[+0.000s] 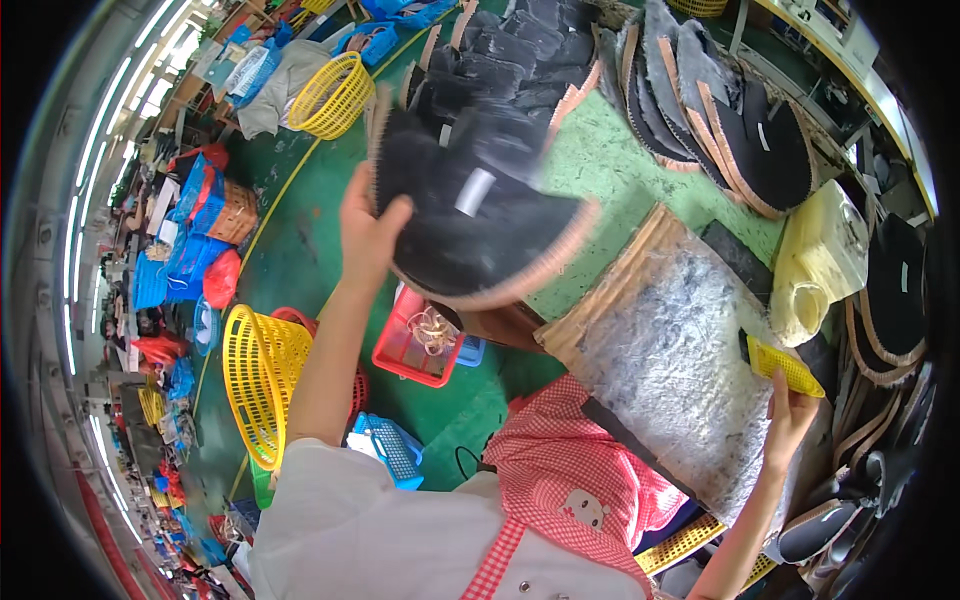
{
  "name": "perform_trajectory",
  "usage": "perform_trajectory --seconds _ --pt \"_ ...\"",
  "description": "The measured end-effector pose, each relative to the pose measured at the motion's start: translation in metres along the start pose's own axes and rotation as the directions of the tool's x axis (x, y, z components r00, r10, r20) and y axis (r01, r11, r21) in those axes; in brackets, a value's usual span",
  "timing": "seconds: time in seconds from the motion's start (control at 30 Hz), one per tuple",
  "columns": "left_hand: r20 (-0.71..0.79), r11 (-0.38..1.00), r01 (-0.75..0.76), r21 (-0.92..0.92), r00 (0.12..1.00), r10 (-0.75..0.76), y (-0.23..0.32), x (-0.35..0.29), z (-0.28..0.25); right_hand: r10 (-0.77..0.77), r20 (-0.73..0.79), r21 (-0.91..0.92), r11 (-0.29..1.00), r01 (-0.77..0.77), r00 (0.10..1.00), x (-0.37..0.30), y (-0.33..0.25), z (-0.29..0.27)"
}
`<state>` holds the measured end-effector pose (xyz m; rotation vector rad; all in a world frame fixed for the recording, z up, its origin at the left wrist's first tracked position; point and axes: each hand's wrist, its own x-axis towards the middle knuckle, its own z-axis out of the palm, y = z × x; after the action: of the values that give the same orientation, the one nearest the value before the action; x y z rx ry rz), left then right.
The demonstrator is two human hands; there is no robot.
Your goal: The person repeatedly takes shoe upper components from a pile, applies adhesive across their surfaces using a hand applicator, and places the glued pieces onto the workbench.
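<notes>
My left hand (pixel 369 228) is raised at the left of the workbench, its thumb and fingers closed on the edge of a black shoe upper (pixel 430 175). The upper has a pale, serrated border and a small white label; its edges are blurred by motion. At the right, my right hand (pixel 792 412) pinches a flat yellow piece with a mesh-like surface (pixel 785 368), whose exact kind I cannot make out. That piece is over the right side of a board (pixel 670 350) crusted with grey-white residue. Beside it lies a cut-open, yellowish translucent plastic jug (pixel 815 270).
More black uppers (pixel 510 60) overlap at the back of the green bench (pixel 590 180), with others (pixel 770 150) at the back right and right edge. A red tray (pixel 415 340), yellow baskets (pixel 262 375) and a blue basket (pixel 390 455) are below and left of the bench.
</notes>
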<state>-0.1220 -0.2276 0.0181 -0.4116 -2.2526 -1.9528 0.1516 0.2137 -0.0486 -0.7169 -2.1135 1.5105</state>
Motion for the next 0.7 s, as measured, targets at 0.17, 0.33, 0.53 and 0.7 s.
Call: perform_trajectory --seconds 0.17,0.33,0.53,0.7 --pt "0.04 0.359 -0.345 0.867 0.766 0.641 -0.013 0.034 -0.004 0.045 -0.056 0.019 0.999 -0.044 0.997 0.017 -0.02 -0.015" --pt "0.255 0.661 -0.654 0.368 0.755 0.604 0.0 0.077 0.118 -0.427 -0.198 -0.663 0.721 0.2 0.883 0.062 -0.046 -0.019" --pt "0.324 0.561 -0.827 0.033 0.54 0.777 0.018 0.129 0.341 -0.062 -0.223 -0.156 0.987 0.027 0.973 0.067 -0.042 -0.02" --pt "0.319 0.494 -0.502 0.71 0.854 0.41 -0.007 0.165 0.434 -0.023 -0.204 -0.046 0.999 0.014 0.979 0.048 -0.044 -0.034"
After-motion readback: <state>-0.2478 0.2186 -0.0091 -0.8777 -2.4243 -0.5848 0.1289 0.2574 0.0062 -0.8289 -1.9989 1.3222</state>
